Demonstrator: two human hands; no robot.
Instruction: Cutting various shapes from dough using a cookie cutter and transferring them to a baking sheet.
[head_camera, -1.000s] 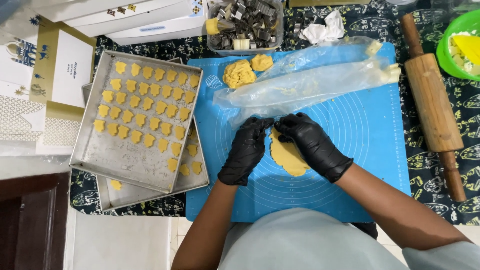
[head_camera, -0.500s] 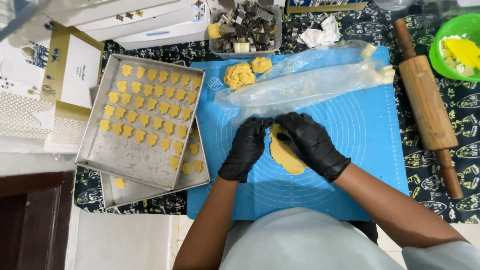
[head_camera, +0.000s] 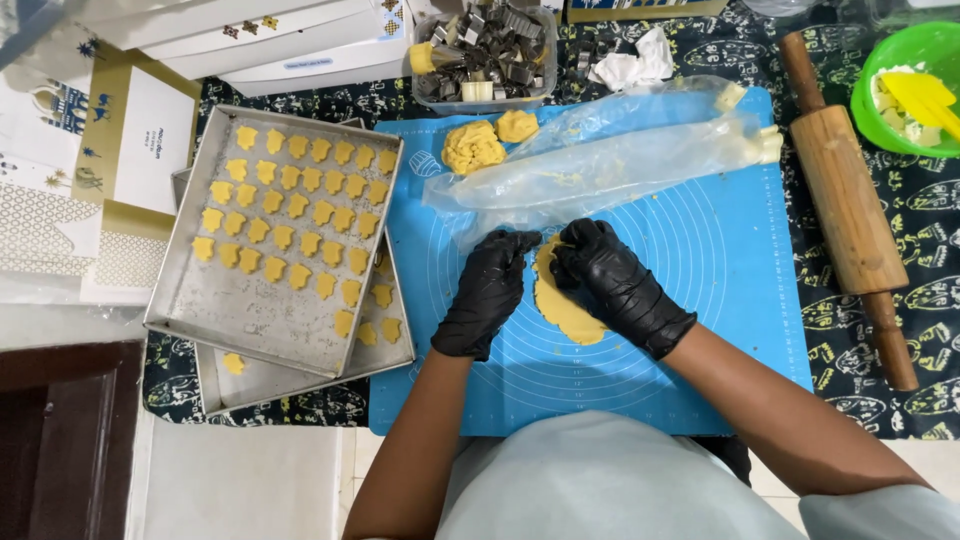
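A flat sheet of yellow dough (head_camera: 561, 302) lies on the blue silicone baking mat (head_camera: 720, 290). Both my hands wear black gloves. My left hand (head_camera: 487, 291) rests on the mat at the dough's left edge, fingertips at its top. My right hand (head_camera: 612, 283) lies over the dough's right side with fingers curled at the top edge; whatever is under the fingertips is hidden. Two lumps of dough (head_camera: 473, 146) sit at the mat's far edge beside a crumpled clear plastic sheet (head_camera: 600, 160).
Two stacked metal trays (head_camera: 250, 320) to the left hold several small yellow cut-out cookies (head_camera: 285, 215). A wooden rolling pin (head_camera: 846, 196) lies at the right, a green bowl (head_camera: 880, 60) beyond it. A clear tub of metal cutters (head_camera: 485, 50) and white boxes (head_camera: 250, 40) stand at the back.
Both hands stay at the top of the dough sheet, fingers shifting slightly. The view has drifted a little; nothing else moved.
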